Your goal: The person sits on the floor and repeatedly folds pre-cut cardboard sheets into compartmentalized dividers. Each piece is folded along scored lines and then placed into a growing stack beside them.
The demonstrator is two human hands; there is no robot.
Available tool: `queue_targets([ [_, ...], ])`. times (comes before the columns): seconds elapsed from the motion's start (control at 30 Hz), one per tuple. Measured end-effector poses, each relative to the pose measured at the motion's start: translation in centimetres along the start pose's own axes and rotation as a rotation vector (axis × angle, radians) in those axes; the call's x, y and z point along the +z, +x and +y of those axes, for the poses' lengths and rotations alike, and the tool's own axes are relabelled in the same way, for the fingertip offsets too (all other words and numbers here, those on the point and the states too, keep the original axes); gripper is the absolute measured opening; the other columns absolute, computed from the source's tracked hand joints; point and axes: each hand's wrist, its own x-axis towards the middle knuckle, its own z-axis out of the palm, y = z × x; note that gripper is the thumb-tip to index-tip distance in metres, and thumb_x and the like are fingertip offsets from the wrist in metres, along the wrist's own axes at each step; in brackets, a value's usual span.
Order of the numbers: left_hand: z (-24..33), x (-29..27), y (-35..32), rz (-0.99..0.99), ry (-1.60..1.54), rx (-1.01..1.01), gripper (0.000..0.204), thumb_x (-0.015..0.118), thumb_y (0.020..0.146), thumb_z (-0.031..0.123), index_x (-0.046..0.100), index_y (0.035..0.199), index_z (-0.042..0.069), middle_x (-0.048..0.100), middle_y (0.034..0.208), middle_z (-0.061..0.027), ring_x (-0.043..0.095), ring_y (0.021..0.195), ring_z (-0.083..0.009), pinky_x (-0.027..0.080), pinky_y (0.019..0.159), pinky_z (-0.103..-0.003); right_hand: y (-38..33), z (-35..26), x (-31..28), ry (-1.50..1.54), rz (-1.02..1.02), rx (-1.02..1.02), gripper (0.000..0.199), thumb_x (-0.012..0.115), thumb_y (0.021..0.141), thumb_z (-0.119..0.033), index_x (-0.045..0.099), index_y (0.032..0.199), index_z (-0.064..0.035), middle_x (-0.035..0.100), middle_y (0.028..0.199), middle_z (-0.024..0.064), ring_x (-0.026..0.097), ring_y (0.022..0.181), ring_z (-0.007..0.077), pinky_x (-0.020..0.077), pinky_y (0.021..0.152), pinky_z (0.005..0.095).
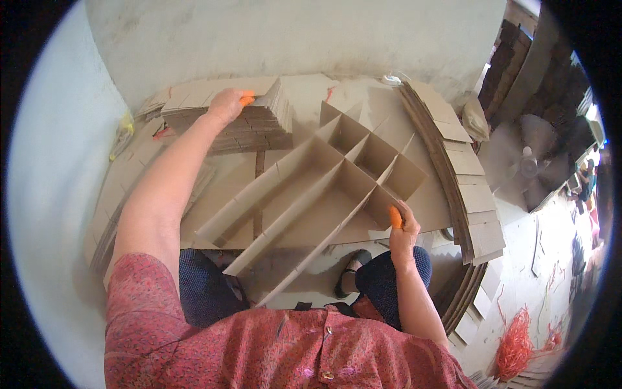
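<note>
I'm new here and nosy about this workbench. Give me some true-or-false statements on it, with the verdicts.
1. The right hand grips a cardboard grid. True.
2. The left hand is down by the person's knee. False: it is at a stack of cardboard strips, toward the wall.
3. Both hands wear full blue gloves. False: only orange finger covers show.
4. A fan stands off to the person's right. True.
5. The tangle of strings at the lower right is green. False: it is red.
</note>
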Motion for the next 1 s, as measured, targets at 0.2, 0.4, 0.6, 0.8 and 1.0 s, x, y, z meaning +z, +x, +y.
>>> queue_targets([
  [0.2, 3.2, -3.0, -1.3, 0.290, 0.068, -0.042, 0.020, 0.055, 0.090, 0.018, 0.069, 0.101, 0.011, 0.067, 0.093, -0.0146, 0.064, 0.086, -0.0336, 0.050, 0.072, -0.043, -0.7, 0.2, -1.6, -0.040, 0.234, -0.186, 0.021, 0.056, 0.093, -0.005, 0.061, 0.112, 0.0006, 0.065, 0.105, 0.0154, 0.064, 0.094, 0.0246, 0.0499, 0.081, 0.0317],
  [0.4, 14.0, -2.0, -11.5, 0.415, -0.062, 0.653, 0.031, 0.058, 0.079, 0.008, 0.064, 0.109, 0.002, 0.066, 0.105, -0.0156, 0.064, 0.092, -0.0327, 0.052, 0.077, -0.040, -2.2, -9.0, -3.4, 0.434, -0.035, -0.075, 0.029, 0.050, 0.096, -0.010, 0.056, 0.123, -0.0013, 0.064, 0.106, 0.0153, 0.064, 0.096, 0.0240, 0.0532, 0.078, 0.0350],
  [0.6, 21.2, -1.2, -22.9, 0.081, -0.161, 1.059, 0.044, 0.068, 0.074, 0.015, 0.061, 0.116, 0.002, 0.059, 0.124, -0.0114, 0.056, 0.110, -0.0317, 0.047, 0.094, -0.044, -4.2, -7.5, -2.0, 0.839, -0.277, 0.443, 0.027, 0.051, 0.095, -0.021, 0.060, 0.111, -0.0022, 0.065, 0.108, 0.0125, 0.062, 0.100, 0.0247, 0.0483, 0.087, 0.0359],
  [0.8, 27.7, -5.4, -28.9, -0.664, -1.306, 0.353, 0.065, 0.065, 0.082, 0.050, 0.056, 0.126, 0.003, 0.054, 0.127, -0.0190, 0.056, 0.111, -0.0286, 0.044, 0.095, -0.042, -7.3, -5.7, -4.5, 0.946, -0.116, 0.296, 0.027, 0.060, 0.091, -0.014, 0.058, 0.115, -0.0026, 0.062, 0.112, 0.0097, 0.061, 0.099, 0.0234, 0.0516, 0.084, 0.0392],
  [1.0, 34.3, -11.7, -33.5, -1.208, -2.220, 0.458, 0.086, 0.066, 0.082, 0.052, 0.037, 0.133, -0.010, 0.046, 0.127, -0.0273, 0.055, 0.111, -0.0288, 0.043, 0.093, -0.034, -9.5, -2.6, -5.3, 1.328, -0.053, 0.710, 0.031, 0.056, 0.094, -0.020, 0.054, 0.120, -0.0040, 0.060, 0.112, 0.0085, 0.060, 0.101, 0.0236, 0.0493, 0.088, 0.0365],
])
